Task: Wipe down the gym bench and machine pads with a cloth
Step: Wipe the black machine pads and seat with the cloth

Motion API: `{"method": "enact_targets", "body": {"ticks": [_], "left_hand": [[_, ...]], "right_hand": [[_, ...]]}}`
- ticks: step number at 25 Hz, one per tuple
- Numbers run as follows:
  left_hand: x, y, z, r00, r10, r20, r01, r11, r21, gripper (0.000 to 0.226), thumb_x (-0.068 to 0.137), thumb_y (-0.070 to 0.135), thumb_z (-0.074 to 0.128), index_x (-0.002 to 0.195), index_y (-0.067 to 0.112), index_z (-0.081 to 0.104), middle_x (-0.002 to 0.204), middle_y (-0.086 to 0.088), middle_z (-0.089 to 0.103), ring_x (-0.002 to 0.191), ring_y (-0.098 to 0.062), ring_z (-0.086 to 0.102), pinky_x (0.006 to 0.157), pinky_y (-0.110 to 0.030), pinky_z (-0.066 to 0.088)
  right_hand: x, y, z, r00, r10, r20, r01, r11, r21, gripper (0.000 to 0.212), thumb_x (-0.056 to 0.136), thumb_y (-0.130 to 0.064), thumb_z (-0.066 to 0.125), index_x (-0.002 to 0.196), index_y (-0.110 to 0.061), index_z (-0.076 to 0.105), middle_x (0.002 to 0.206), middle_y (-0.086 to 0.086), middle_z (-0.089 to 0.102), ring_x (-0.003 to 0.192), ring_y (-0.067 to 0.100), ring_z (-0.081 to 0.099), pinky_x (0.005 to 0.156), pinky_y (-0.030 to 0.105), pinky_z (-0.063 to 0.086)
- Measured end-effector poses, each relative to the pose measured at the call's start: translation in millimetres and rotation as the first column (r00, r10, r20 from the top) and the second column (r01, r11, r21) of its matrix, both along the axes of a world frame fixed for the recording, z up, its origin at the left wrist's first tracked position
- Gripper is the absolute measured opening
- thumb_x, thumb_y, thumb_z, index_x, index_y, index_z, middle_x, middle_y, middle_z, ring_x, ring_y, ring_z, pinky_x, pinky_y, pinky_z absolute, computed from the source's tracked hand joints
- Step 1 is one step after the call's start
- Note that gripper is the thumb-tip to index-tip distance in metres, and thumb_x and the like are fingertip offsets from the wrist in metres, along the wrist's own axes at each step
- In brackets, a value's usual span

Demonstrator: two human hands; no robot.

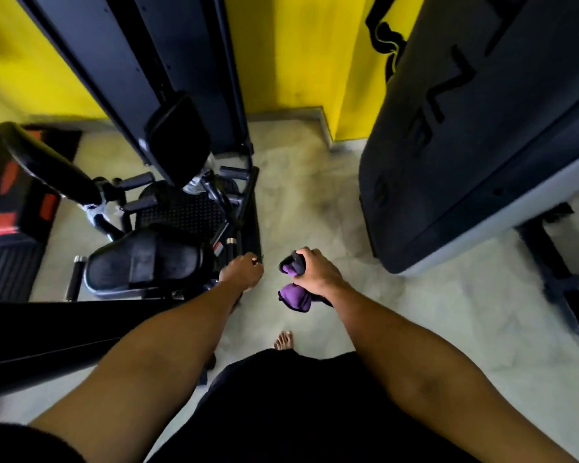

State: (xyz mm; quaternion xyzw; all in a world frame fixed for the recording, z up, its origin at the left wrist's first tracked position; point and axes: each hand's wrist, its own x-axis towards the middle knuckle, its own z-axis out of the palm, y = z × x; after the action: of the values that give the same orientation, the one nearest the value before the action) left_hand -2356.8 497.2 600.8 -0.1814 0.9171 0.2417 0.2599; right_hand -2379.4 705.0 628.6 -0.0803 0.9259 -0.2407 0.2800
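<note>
My right hand (316, 272) grips a bunched purple and black cloth (295, 294) in mid-air above the floor. My left hand (243, 270) hangs just to its left with fingers curled, holding nothing that I can see, close to the right edge of a black seat pad (144, 260). Above the seat, a black back pad (178, 138) is mounted on the machine's slanted column. A long black padded arm (44, 162) reaches in from the far left.
A large dark grey machine housing (482, 128) stands on the right. Yellow walls (295, 51) close the back. Pale marble floor (308, 202) runs between the two machines. A black footplate (184, 212) and handles sit under the column. My bare foot (284, 340) shows below.
</note>
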Motion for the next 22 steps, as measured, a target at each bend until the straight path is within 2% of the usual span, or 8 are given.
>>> {"method": "enact_targets", "body": {"ticks": [5, 9, 13, 15, 19, 22], "left_hand": [[-32.4, -19.3, 7.8, 0.979, 0.198, 0.044, -0.197, 0.98, -0.01, 0.053, 0.089, 0.049, 0.038, 0.13, 0.023, 0.057, 0.136, -0.008, 0.059, 0.124, -0.034, 0.056, 0.104, -0.044, 0.046], [-52.3, -19.7, 16.2, 0.904, 0.427, -0.014, -0.427, 0.904, -0.033, 0.04, 0.095, 0.037, 0.046, 0.132, 0.026, 0.056, 0.138, -0.01, 0.059, 0.126, -0.035, 0.056, 0.103, -0.044, 0.045], [-60.4, -22.3, 34.7, 0.762, 0.645, -0.055, -0.647, 0.759, -0.073, 0.04, 0.096, 0.036, 0.049, 0.134, 0.025, 0.057, 0.138, -0.009, 0.059, 0.126, -0.033, 0.056, 0.102, -0.041, 0.046], [-52.2, -22.7, 37.5, 0.66, 0.75, -0.053, -0.751, 0.655, -0.089, 0.038, 0.096, 0.035, 0.05, 0.131, 0.023, 0.058, 0.136, -0.009, 0.06, 0.124, -0.033, 0.057, 0.098, -0.04, 0.047], [-20.8, -19.4, 39.1, 0.503, 0.863, -0.036, -0.859, 0.496, -0.123, 0.039, 0.094, 0.038, 0.049, 0.13, 0.026, 0.057, 0.137, -0.008, 0.059, 0.125, -0.031, 0.055, 0.1, -0.041, 0.047], [-4.1, -23.6, 43.2, 0.37, 0.928, -0.046, -0.927, 0.365, -0.091, 0.042, 0.094, 0.038, 0.048, 0.133, 0.026, 0.056, 0.137, -0.004, 0.057, 0.126, -0.028, 0.055, 0.101, -0.04, 0.045]], "right_hand": [[-85.3, -36.1, 7.6, 0.973, 0.229, -0.01, -0.229, 0.973, -0.005, 0.059, 0.086, -0.044, 0.072, 0.136, -0.023, 0.05, 0.134, 0.009, 0.052, 0.121, 0.033, 0.057, 0.096, 0.042, 0.049], [-148.0, -69.5, 7.2, 0.902, 0.43, -0.05, -0.432, 0.902, -0.031, 0.059, 0.085, -0.041, 0.074, 0.136, -0.02, 0.051, 0.135, 0.011, 0.053, 0.122, 0.035, 0.057, 0.097, 0.045, 0.049], [-191.7, -101.0, 11.0, 0.762, 0.642, -0.08, -0.647, 0.761, -0.054, 0.056, 0.084, -0.039, 0.075, 0.132, -0.018, 0.053, 0.134, 0.013, 0.054, 0.122, 0.035, 0.057, 0.095, 0.042, 0.049], [-204.8, -117.3, 11.2, 0.657, 0.749, -0.089, -0.753, 0.658, -0.02, 0.057, 0.085, -0.04, 0.074, 0.133, -0.019, 0.052, 0.136, 0.012, 0.052, 0.122, 0.035, 0.057, 0.094, 0.041, 0.048], [-202.8, -156.7, 11.2, 0.491, 0.868, -0.072, -0.87, 0.492, -0.004, 0.063, 0.081, -0.042, 0.077, 0.135, -0.022, 0.05, 0.135, 0.01, 0.052, 0.122, 0.034, 0.059, 0.093, 0.039, 0.05], [-185.6, -190.8, 19.0, 0.369, 0.925, -0.087, -0.929, 0.369, -0.021, 0.066, 0.083, -0.046, 0.074, 0.139, -0.023, 0.049, 0.137, 0.009, 0.051, 0.123, 0.035, 0.057, 0.096, 0.041, 0.05]]}}
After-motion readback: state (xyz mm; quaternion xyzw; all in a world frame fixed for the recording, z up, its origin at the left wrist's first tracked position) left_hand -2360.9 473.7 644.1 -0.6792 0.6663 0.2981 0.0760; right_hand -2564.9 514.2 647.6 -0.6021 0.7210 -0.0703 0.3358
